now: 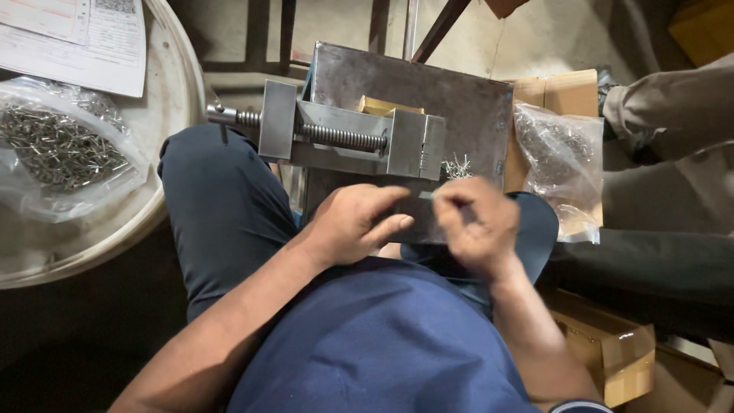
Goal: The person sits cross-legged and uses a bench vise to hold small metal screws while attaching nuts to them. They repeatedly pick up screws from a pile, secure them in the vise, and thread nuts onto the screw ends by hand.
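A small steel vise (344, 138) with a threaded screw sits on a grey metal plate (459, 99) resting over my lap. My left hand (359, 223) lies on the plate's near edge, fingers curled loosely, just below the vise. My right hand (475, 222) is pinched on a thin metal pin (425, 196) that points left toward my left fingertips. A small heap of loose pins (457, 167) lies on the plate beside the vise's right jaw.
A clear bag of pins (57, 149) lies on a round white tabletop (164, 99) at left, under paper sheets (76, 38). Another bag of pins (562, 164) rests on a cardboard box (566, 92) at right. Another person's leg (673, 115) is far right. A box (612, 348) sits below.
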A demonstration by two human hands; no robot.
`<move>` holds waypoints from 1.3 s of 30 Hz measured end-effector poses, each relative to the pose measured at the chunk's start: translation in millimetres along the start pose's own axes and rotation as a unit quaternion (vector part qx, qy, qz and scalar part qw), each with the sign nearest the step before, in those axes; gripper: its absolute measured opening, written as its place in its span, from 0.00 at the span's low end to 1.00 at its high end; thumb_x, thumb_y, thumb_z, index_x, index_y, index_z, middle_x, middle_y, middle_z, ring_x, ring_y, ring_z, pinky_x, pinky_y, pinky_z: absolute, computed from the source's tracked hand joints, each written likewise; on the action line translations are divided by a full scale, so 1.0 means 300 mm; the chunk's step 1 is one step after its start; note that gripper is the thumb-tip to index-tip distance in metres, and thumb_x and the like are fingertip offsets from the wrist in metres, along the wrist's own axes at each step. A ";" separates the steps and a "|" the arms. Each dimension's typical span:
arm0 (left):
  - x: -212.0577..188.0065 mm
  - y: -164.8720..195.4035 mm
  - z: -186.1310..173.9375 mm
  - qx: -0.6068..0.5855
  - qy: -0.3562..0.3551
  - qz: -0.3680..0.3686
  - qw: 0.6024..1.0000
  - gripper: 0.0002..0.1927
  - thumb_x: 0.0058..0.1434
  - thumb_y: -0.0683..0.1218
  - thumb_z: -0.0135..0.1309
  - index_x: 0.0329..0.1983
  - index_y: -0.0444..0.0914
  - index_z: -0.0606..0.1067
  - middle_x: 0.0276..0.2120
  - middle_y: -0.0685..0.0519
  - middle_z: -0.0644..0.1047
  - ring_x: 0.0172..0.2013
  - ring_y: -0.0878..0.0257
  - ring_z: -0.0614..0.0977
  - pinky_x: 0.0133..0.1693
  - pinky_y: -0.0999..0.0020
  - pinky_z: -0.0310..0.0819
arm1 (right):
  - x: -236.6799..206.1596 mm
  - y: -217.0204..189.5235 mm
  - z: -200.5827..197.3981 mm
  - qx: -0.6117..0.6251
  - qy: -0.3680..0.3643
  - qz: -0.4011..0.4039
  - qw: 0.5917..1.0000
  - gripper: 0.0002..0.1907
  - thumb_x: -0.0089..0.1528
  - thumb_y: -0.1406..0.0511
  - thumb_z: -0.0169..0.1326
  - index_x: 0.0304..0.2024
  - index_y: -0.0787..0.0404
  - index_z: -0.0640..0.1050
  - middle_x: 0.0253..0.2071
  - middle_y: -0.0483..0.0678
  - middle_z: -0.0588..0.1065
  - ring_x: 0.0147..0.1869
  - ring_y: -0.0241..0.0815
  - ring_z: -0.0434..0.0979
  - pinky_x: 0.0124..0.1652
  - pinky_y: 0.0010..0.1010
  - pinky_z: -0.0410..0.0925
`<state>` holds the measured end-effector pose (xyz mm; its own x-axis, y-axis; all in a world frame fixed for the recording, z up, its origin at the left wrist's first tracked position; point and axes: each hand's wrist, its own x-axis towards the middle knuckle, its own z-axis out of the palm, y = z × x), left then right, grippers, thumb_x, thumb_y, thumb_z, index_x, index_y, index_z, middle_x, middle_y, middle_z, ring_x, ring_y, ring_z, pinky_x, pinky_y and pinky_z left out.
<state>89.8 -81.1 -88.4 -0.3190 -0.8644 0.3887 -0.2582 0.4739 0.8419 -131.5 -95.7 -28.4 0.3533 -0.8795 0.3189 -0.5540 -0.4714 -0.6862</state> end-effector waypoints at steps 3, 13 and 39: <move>-0.001 0.008 -0.007 -0.033 -0.018 -0.062 0.997 0.23 0.64 0.51 0.61 0.57 0.35 0.74 0.34 0.44 0.80 0.37 0.47 0.82 0.38 0.57 0.76 | 0.066 -0.020 -0.016 -0.073 0.019 -0.036 0.996 0.04 0.65 0.71 0.61 0.41 0.65 0.79 0.39 0.53 0.79 0.40 0.44 0.82 0.41 0.30 0.73; 0.012 0.001 -0.017 -0.036 -0.027 -0.060 0.997 0.24 0.62 0.50 0.62 0.58 0.35 0.74 0.31 0.46 0.79 0.33 0.49 0.82 0.36 0.58 0.76 | 0.140 -0.075 -0.016 -0.097 -0.027 -0.030 0.994 0.03 0.64 0.72 0.61 0.40 0.65 0.80 0.37 0.52 0.79 0.37 0.44 0.82 0.36 0.30 0.72; 0.008 -0.007 0.011 0.020 -0.035 -0.010 0.999 0.13 0.63 0.49 0.61 0.41 0.35 0.78 0.36 0.44 0.81 0.40 0.46 0.83 0.43 0.55 0.76 | -0.057 0.135 -0.035 -0.034 0.066 0.116 0.990 0.08 0.66 0.73 0.59 0.47 0.67 0.80 0.40 0.53 0.80 0.40 0.43 0.79 0.42 0.30 0.71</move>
<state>86.5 -83.6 -90.6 -0.3753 -0.8607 0.3440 -0.3005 0.4641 0.8333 -167.9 -100.3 -54.8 0.1113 -0.9633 0.2443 -0.6595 -0.2555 -0.7069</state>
